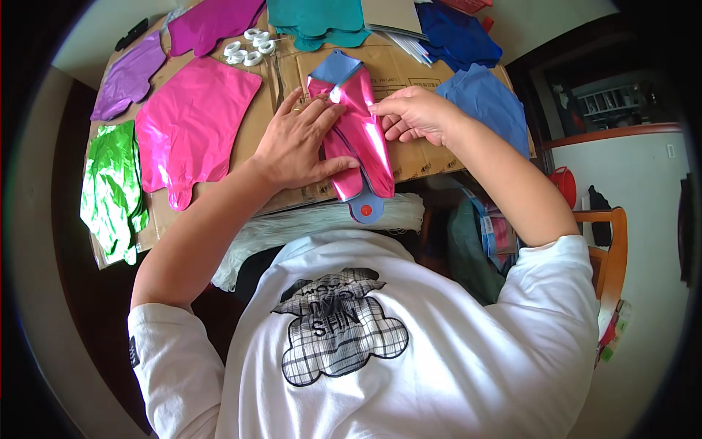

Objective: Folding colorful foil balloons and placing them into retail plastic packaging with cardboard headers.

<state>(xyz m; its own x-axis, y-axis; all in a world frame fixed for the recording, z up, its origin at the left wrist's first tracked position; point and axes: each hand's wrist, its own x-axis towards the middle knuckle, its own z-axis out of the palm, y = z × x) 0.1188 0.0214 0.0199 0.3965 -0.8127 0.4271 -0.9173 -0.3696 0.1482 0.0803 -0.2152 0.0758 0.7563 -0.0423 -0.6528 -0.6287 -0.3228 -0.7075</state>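
A shiny pink foil balloon (pixel 376 150), flat and folded lengthwise, lies in front of me on the cardboard. Blue foil shows at its far end, and a blue tab (pixel 368 211) with a red dot sticks out at the near end, past the table edge. My left hand (pixel 301 140) rests on its left side, fingers stretched out and thumb across the near part. At the right edge, my right hand (pixel 415 115) pinches the foil between thumb and forefinger, other fingers curled.
Around it lie flat foil sheets: pink (pixel 196 117), green (pixel 111 186), purple (pixel 130 79), magenta (pixel 216 25), teal (pixel 318 18), dark blue (pixel 457 36) and light blue (pixel 486 102). Several small white rolls (pixel 252 58) sit at the back. White strands (pixel 252 238) hang below the near edge; a wooden chair (pixel 618 249) stands right.
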